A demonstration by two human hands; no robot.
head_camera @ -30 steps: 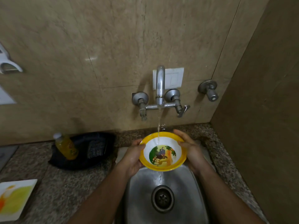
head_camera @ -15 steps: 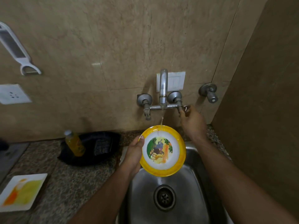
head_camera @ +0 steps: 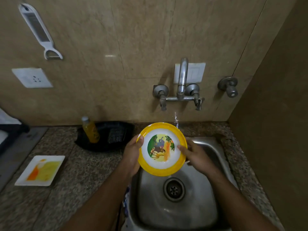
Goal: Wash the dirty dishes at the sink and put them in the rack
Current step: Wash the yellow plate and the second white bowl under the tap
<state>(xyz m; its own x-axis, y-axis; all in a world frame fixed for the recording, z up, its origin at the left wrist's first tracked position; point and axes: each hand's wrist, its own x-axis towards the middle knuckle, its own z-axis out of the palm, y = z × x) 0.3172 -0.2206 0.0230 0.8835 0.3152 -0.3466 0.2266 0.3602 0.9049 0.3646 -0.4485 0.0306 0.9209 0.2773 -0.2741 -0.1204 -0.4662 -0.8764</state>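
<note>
A yellow-rimmed bowl with a cartoon animal picture is held tilted toward me over the left part of the steel sink. My left hand grips its left rim, thumb on the inside edge. My right hand holds the right rim, fingertips on the inner face. Only a few last drops fall below the tap. A square white plate smeared with yellow and orange lies on the granite counter at the left.
A black tray behind the counter holds a yellow bottle and a scrubber. A white peeler and a socket are on the wall. A side wall closes the right. A black rack edge shows at far left.
My right hand left the bowl, reached the tap's right handle, and has come back to the bowl's right rim. The water stream has stopped. The bowl is tilted up more and sits slightly left.
</note>
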